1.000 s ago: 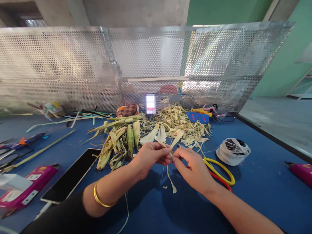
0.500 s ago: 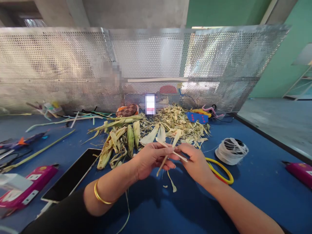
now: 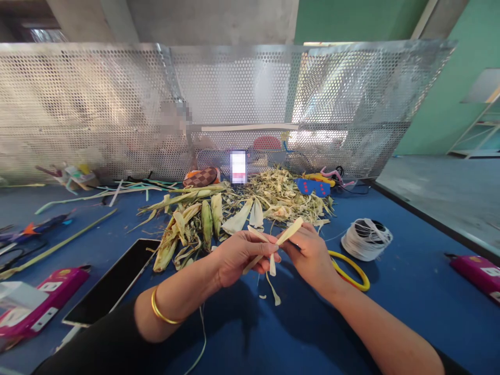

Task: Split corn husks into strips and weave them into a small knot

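Two or more crossed husk strips (image 3: 289,233) are pinched in the left hand (image 3: 242,256) above the blue table (image 3: 410,323), the broadest one's long axis slanting up and rightward from that grip, its upper end nearer the right hand (image 3: 312,259), whose curled fingers sit close by, closure indeterminable.

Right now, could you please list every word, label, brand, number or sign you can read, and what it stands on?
No text can be read anywhere.
Lit screen at the back: blurred out.
Pink power strip at left: markings too small to read.
Blue piece: red marks, no legible letters.
Husk strips in the left hand: no writing visible.
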A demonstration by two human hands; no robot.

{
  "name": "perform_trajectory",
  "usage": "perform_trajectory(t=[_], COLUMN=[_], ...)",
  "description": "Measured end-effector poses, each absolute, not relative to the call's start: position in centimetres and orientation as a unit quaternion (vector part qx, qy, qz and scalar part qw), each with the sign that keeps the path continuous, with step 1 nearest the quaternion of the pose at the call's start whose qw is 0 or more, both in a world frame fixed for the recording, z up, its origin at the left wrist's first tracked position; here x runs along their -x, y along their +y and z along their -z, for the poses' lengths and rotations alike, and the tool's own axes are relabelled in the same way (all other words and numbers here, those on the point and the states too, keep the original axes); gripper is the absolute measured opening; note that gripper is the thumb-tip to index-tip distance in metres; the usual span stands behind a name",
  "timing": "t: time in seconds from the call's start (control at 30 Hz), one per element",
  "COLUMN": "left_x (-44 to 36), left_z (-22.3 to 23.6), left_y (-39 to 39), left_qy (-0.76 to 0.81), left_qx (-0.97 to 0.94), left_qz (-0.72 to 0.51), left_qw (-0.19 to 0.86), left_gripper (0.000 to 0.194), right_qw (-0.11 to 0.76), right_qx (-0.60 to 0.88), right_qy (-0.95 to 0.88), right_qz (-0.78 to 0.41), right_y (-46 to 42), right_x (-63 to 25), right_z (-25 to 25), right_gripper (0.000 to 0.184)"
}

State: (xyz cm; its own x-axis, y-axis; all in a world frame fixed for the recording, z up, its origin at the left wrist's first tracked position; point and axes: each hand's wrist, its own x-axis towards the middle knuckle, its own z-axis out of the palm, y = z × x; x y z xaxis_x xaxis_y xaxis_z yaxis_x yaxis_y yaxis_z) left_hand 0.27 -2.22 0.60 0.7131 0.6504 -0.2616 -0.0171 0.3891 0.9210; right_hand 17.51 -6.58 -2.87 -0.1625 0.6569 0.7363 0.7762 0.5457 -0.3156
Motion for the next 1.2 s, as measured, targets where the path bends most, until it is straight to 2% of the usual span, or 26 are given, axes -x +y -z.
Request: perform_trajectory(t=[0.4, 0.5, 0.57, 0.63, 0.77, 0.97, 1.1, 1.2], left_x=[-0.3, -0.3, -0.2, -0.2, -0.2, -0.2, -0.1, -0.3], left_z=[-1.1, -1.5, -1.7, -1.7, -1.4, -1.2, -1.2, -1.2], left_y=[-2.6, -2.6, -2.5, -2.4, -2.3, -2.3, -2.4, -2.7], left_qy=[0.342, 0.344, 0.339, 0.339, 0.361, 0.361, 0.346, 0.341], left_qx=[-0.561, -0.557, -0.552, -0.548, -0.571, -0.614, -0.647, -0.662], left_qz=[-0.22, -0.234, -0.243, -0.249, -0.242, -0.216, -0.195, -0.176], left_qw=[0.721, 0.719, 0.722, 0.723, 0.697, 0.667, 0.651, 0.644], left_gripper=[0.03, 0.032, 0.03, 0.029, 0.027, 0.017, 0.015, 0.02], right_qw=[0.455, 0.466, 0.487, 0.512, 0.528, 0.521, 0.521, 0.512], right_qx=[0.495, 0.498, 0.482, 0.473, 0.507, 0.526, 0.52, 0.512], right_qy=[-0.737, -0.718, -0.701, -0.677, -0.643, -0.646, -0.639, -0.645], right_qz=[-0.061, -0.136, -0.198, -0.235, -0.226, -0.189, -0.222, -0.245], right_y=[-6.3, -6.5, -6.7, -7.0, -7.4, -7.3, -7.4, -7.5], right_x=[-17.2, -17.3, -17.4, -17.5, -17.4, -17.0, -16.8, -16.7], right_z=[3.4, 2.8, 2.3, 1.8, 1.6, 1.8, 1.4, 1.0], right_gripper=[0.021, 0.015, 0.024, 0.025, 0.017, 0.02, 0.016, 0.013])
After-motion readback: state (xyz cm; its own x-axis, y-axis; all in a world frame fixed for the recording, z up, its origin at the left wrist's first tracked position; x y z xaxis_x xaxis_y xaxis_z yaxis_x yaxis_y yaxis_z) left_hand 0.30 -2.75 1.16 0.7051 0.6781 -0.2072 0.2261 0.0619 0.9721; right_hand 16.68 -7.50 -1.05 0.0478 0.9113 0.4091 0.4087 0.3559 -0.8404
